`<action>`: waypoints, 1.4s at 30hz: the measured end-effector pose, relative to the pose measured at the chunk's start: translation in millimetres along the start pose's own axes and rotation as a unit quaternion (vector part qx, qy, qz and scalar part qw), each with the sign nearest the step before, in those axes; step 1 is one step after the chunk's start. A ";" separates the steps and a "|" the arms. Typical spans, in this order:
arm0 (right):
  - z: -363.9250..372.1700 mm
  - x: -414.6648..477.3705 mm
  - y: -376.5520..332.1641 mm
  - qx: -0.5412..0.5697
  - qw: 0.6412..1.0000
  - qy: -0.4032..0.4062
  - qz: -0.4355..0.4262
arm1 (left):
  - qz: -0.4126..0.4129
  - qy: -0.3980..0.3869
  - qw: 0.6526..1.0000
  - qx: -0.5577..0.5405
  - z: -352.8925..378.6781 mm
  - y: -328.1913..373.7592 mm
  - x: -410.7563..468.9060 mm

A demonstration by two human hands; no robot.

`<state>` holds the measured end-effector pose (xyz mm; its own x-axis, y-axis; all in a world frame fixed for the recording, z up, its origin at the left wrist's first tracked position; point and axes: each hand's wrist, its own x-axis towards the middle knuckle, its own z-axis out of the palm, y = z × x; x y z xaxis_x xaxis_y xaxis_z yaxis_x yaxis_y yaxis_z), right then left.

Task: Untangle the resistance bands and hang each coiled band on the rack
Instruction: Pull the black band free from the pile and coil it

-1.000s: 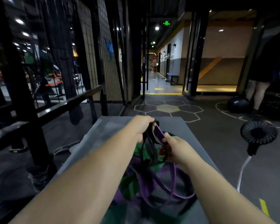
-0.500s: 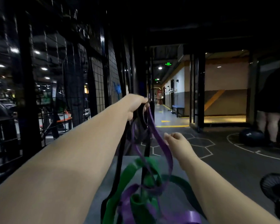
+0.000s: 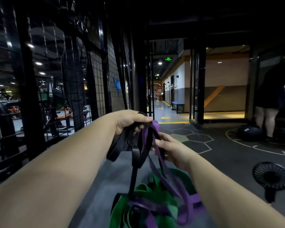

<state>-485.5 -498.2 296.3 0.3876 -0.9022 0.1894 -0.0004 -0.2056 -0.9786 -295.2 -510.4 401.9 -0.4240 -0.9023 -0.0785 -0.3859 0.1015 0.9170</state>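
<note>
- Up above the grey mat [image 3: 105,186], the left hand [image 3: 130,120] grips the bunched tops of the black band [image 3: 135,155] and the purple band [image 3: 155,167], fingers curled round them.
- Also above the mat, slightly lower, the right hand [image 3: 171,148] pinches a purple strand.
- Down on the mat, the green band [image 3: 143,209] lies tangled with purple loops.
- Right of the mat, well apart, a black fan [image 3: 271,177] stands on the floor.

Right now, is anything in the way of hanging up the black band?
Yes. The black band is tangled with the purple band and green band below the left hand. The right hand pinches the purple one.
</note>
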 end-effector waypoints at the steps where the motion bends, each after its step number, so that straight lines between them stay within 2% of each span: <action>1: 2.2 0.1 -1.0 -0.002 1.000 0.005 -0.012 | -0.001 -0.008 0.999 0.032 -1.5 3.6 -5.3; 4: 4.3 2.9 -8.3 -0.063 0.994 0.073 -0.048 | -0.044 -0.007 0.987 0.153 -6.5 13.7 -19.4; 7: 3.0 1.4 -13.2 -0.139 0.985 0.094 -0.044 | -0.085 0.037 0.964 0.249 -7.5 13.6 -25.4; 8: 3.8 1.3 -14.0 -0.218 0.970 0.104 -0.036 | -0.086 0.054 0.957 0.272 -6.1 11.1 -27.1; 10: 7.9 2.6 -15.4 -0.405 0.904 0.138 -0.015 | -0.080 0.090 0.947 0.299 -5.5 4.0 -28.6; 11: 10.8 3.1 -16.3 -0.459 0.875 0.156 -0.011 | -0.074 0.105 0.941 0.312 -4.7 0.1 -29.4; 12: 13.4 3.2 -17.5 -0.479 0.860 0.174 -0.007 | -0.062 0.121 0.936 0.325 -2.8 -3.6 -30.9; 15: 17.1 2.8 -23.0 -0.451 0.861 0.236 0.008 | -0.014 0.172 0.936 0.307 2.1 -7.3 -28.5; 19: 17.6 9.5 -33.7 -0.420 0.881 0.216 0.022 | 0.063 0.221 0.954 0.192 9.9 8.8 -26.2; 22: 16.4 8.0 -28.7 -0.402 0.900 0.163 0.032 | 0.090 0.232 0.960 0.128 16.9 25.8 -26.4; 24: 15.5 0.8 -12.4 -0.386 0.914 0.102 0.075 | 0.094 0.252 0.960 0.073 18.4 31.0 -25.3; 28: 8.4 -14.4 35.3 -0.184 0.972 0.032 0.145 | 0.076 0.276 0.957 0.043 13.2 27.8 -27.2; 31: 7.6 -20.8 62.3 -0.142 0.972 -0.009 0.187 | 0.063 0.307 0.949 0.025 4.4 20.7 -30.0; 33: 8.7 -20.9 65.7 -0.130 0.974 0.016 0.184 | 0.052 0.315 0.948 0.002 -0.7 14.5 -31.3; 36: 2.4 -7.7 52.0 -0.119 0.977 0.108 0.138 | 0.035 0.318 0.947 -0.002 -9.5 4.5 -30.3; 39: -9.1 11.8 20.6 -0.158 0.967 0.187 0.074 | -0.007 0.310 0.951 -0.002 -14.4 -14.1 -30.4; 42: -13.1 27.1 -23.9 -0.124 0.961 0.248 0.019 | -0.046 0.298 0.954 0.000 -10.6 -33.5 -29.9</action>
<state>-487.1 -522.6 325.8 -0.1043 -0.9677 0.2294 -0.2490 -0.1979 -0.9481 -260.9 -491.2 377.7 0.1516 -0.9853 0.0782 -0.3993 0.0113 0.9167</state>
